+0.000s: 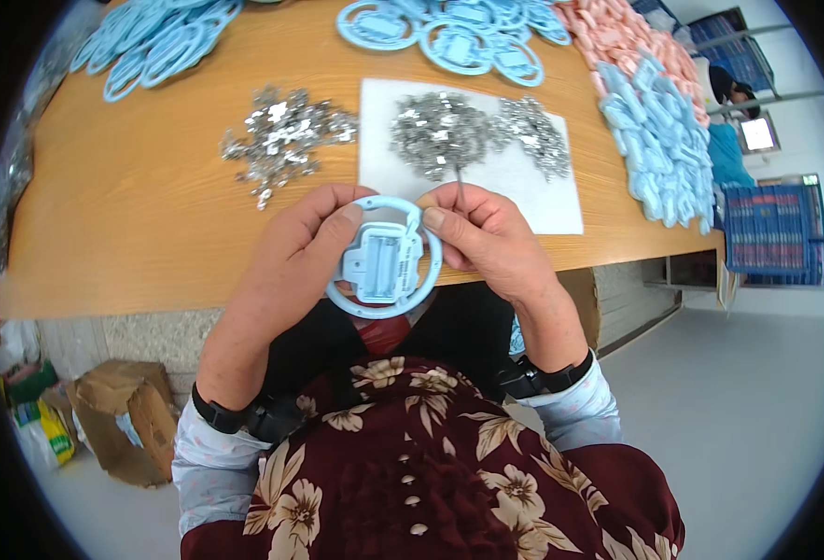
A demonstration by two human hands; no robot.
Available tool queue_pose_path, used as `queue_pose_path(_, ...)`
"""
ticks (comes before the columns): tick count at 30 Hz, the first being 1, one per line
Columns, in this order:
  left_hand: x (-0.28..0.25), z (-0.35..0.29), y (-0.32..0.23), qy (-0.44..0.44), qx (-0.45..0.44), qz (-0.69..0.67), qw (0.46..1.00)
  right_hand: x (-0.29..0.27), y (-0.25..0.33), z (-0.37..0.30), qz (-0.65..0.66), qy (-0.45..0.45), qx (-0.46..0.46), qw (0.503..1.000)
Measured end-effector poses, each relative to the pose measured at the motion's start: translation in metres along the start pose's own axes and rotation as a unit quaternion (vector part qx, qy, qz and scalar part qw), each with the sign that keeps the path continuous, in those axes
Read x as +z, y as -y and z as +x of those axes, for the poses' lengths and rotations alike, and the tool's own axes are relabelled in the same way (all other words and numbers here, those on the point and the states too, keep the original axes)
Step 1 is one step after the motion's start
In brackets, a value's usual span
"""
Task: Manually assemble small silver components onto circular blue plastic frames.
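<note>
A light-blue ring-shaped plastic housing [394, 264] with an open rectangular compartment is held tilted in front of me, at the table's near edge. My left hand [311, 245] is closed on its left rim, thumb on top. Thumb and forefinger of my right hand [491, 238] pinch at the upper right rim; whether a small piece lies between them is hidden. A thin metal tool [460, 175], perhaps tweezers, juts up from the fingers of that right hand. Just beyond, small silver metal pieces [442, 133] are heaped on a white foam sheet [524, 207].
Another heap of silver pieces [283, 135] lies left on the wooden table [141, 215]. Blue ring housings [459, 45] are piled at the back. Blue parts [659, 140] and pink parts [631, 42] fill the right side. A cardboard box [125, 420] stands on the floor, lower left.
</note>
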State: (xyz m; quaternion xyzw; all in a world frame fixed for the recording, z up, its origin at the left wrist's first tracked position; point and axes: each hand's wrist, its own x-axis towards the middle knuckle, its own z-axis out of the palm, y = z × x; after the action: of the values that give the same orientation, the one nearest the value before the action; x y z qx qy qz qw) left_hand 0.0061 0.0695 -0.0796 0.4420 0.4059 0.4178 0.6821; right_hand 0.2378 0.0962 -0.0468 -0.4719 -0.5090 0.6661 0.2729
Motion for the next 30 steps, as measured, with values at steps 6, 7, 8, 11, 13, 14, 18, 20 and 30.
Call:
queue_pose_path(6,0.011,0.019,0.006,-0.081,0.015,0.109,0.991,-0.084,-0.022,0.0,-0.455,-0.33,-0.176,0.808)
queue_pose_path(7,0.012,0.021,0.009,-0.087,0.027,0.114,0.989,-0.101,-0.025,0.0,-0.48,-0.351,-0.163,0.787)
queue_pose_path(8,0.013,0.02,0.01,-0.09,0.031,0.12,0.988,-0.115,-0.026,-0.001,-0.503,-0.371,-0.152,0.766)
queue_pose_path(11,0.013,0.019,0.01,-0.093,0.041,0.142,0.985,-0.127,-0.02,-0.005,-0.52,-0.38,-0.094,0.76)
queue_pose_path(13,0.011,0.019,0.01,-0.085,0.045,0.16,0.982,-0.13,-0.015,-0.008,-0.509,-0.362,-0.064,0.778)
queue_pose_path(14,0.011,0.019,0.01,-0.086,0.048,0.166,0.981,-0.131,-0.015,-0.008,-0.501,-0.35,-0.057,0.789)
queue_pose_path(18,0.015,0.018,0.01,-0.098,0.046,0.156,0.982,-0.128,-0.018,-0.007,-0.453,-0.323,-0.022,0.831)
queue_pose_path(20,0.016,0.018,0.009,-0.101,0.039,0.143,0.984,-0.133,-0.026,-0.009,-0.407,-0.313,-0.07,0.855)
queue_pose_path(30,0.014,0.019,0.008,-0.099,0.024,0.144,0.984,-0.14,-0.038,-0.014,-0.418,-0.361,-0.129,0.824)
